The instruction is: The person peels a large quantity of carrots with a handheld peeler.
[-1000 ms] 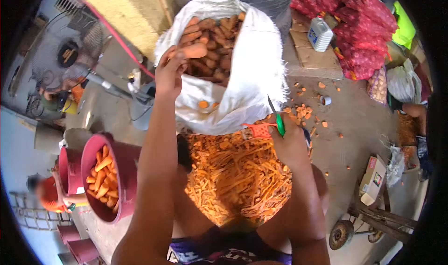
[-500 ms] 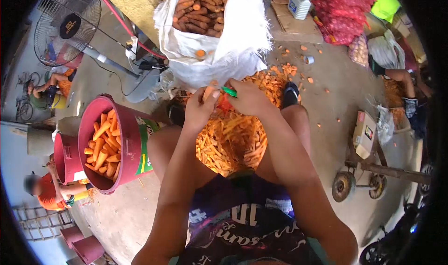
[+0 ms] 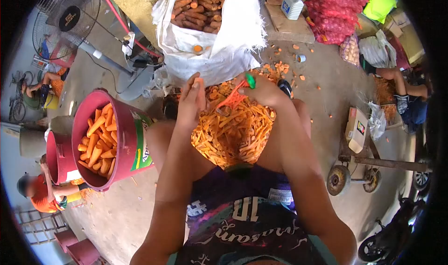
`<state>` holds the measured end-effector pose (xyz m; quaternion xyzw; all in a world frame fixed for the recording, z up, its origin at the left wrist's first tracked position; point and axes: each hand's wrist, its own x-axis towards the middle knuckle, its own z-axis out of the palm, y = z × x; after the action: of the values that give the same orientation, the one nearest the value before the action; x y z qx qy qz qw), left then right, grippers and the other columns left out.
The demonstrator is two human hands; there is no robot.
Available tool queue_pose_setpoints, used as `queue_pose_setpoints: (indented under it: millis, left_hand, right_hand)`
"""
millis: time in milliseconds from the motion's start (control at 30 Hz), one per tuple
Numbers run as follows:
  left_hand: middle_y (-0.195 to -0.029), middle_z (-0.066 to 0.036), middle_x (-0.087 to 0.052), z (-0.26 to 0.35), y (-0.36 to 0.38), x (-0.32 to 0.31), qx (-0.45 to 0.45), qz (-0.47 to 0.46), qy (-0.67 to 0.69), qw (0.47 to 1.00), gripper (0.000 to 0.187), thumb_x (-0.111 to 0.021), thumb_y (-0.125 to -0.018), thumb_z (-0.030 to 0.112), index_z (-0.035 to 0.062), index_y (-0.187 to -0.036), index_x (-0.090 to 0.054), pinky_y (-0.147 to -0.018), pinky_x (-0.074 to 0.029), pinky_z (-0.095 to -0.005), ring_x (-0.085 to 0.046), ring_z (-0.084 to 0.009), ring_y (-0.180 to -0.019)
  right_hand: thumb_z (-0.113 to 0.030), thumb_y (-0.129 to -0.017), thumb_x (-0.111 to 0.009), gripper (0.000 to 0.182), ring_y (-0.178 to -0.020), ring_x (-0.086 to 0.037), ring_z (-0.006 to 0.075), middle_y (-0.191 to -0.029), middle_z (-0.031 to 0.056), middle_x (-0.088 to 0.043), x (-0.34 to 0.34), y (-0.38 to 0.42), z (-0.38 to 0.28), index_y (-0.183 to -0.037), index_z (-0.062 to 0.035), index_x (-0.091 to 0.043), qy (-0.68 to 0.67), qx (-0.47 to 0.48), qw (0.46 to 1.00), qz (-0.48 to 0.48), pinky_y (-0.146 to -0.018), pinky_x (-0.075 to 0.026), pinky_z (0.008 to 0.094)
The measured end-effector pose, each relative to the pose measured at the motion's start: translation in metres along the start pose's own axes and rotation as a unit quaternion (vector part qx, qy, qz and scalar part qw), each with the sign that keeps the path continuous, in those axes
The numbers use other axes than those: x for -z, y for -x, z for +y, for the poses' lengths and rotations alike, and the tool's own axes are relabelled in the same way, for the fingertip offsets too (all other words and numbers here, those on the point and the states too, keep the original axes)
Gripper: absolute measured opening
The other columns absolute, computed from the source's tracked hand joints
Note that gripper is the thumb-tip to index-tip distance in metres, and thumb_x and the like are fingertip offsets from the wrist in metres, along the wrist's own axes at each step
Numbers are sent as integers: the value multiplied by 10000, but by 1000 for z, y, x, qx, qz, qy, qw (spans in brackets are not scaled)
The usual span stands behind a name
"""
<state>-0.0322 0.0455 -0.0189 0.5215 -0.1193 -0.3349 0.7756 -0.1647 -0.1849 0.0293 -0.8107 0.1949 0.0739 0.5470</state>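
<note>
My left hand [image 3: 188, 104] is closed around a carrot [image 3: 200, 93], its orange side facing my right hand. In my right hand [image 3: 267, 93] is a red peeler [image 3: 232, 97] with a green part at its top; its red frame points down to the left, apart from the carrot. Below both hands, between my legs, lies a heap of carrot peelings [image 3: 210, 141]. A white sack [image 3: 214, 62] of brownish carrots [image 3: 198, 13] stands just beyond. Left of my leg, a red bucket [image 3: 125, 139] holds bright orange carrots [image 3: 99, 143].
A pedestal fan [image 3: 70, 18] stands at the upper left. Red net sacks [image 3: 336, 13] and a white jug [image 3: 292, 6] are at the upper right. A wheeled cart [image 3: 364, 160] sits on the right. Other people sit at both sides, one in an orange shirt [image 3: 44, 197].
My hands have moved apart: the left hand with the carrot went left, the right hand with the peeler went right. The peeler has come away from the carrot. The view has shifted slightly.
</note>
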Motion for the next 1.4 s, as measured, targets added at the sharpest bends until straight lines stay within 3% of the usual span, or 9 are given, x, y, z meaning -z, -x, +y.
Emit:
queue_pose_setpoints:
  millis: [33,100,300,400,767,900,967,1167,1400]
  left_hand:
    - [-1047,10,-611,-3,2,3,8,9,1,1000,443,-571,-1098,276,118,-1508,-518,-617,-486,-274,-585,-100,-752]
    - [-1058,14,-604,-6,-2,8,56,5,48,997,440,-564,-1100,254,105,-1511,-510,-653,-493,-269,-596,-93,-795]
    - [-1278,-23,-646,-41,3,14,142,1,113,983,485,-535,-1102,255,81,-1550,-468,-875,-552,-315,-655,-153,-1034]
    - [-1282,-90,-672,-43,15,10,176,-17,123,976,424,-440,-1125,265,52,-1488,-491,-961,-566,-372,-683,-206,-1114]
    - [-1372,-78,-642,-49,18,4,199,-12,101,975,500,-502,-1105,278,108,-1571,-438,-931,-572,-369,-677,-201,-1166]
    - [-1267,-59,-676,-55,14,13,203,-21,112,973,423,-486,-1112,266,91,-1497,-512,-839,-578,-344,-687,-182,-1049]
    - [-1251,-59,-681,-59,14,23,208,-44,119,970,390,-464,-1120,256,82,-1460,-544,-828,-578,-348,-686,-185,-1026]
    - [-1091,-14,-677,-44,34,14,252,-34,116,960,355,-489,-1116,293,103,-1396,-595,-727,-554,-351,-662,-147,-914]
    - [-1060,-13,-658,-51,23,19,234,36,136,962,382,-470,-1130,338,113,-1419,-575,-749,-568,-374,-656,-174,-880]
  right_hand:
    - [-243,-899,-795,395,-967,-685,290,-1042,164,-715,-2,3,4,-1215,-59,-642,-2,-7,1000,-9,-871,-532,426]
    - [-247,-857,-865,466,-952,-645,223,-1003,91,-690,-9,7,20,-1215,-77,-620,-17,146,984,97,-880,-522,391]
    - [-175,-769,-946,587,-1045,-625,179,-1082,55,-659,-47,-9,16,-1246,-61,-622,-96,65,993,-2,-953,-511,330]
    - [-189,-758,-956,582,-1057,-633,177,-1102,56,-674,-61,-29,37,-1214,-61,-618,-24,112,993,21,-954,-515,337]
    - [-209,-783,-945,548,-1056,-639,162,-1118,50,-696,-57,-27,34,-1218,-82,-637,-22,73,997,11,-960,-520,343]
    - [-204,-786,-941,544,-1047,-640,184,-1114,71,-695,-56,-41,49,-1227,-92,-642,-9,95,995,29,-951,-519,357]
    - [-252,-793,-938,557,-1039,-645,219,-1111,96,-694,-55,-57,70,-1236,-97,-637,11,55,990,131,-948,-515,374]
    - [-364,-800,-924,603,-1051,-646,253,-1122,119,-694,-20,-72,83,-1249,-88,-629,68,7,979,193,-959,-506,382]
    - [-281,-830,-907,554,-1128,-639,200,-1206,80,-691,-55,-37,52,-1272,-84,-637,20,63,992,104,-1037,-486,352]
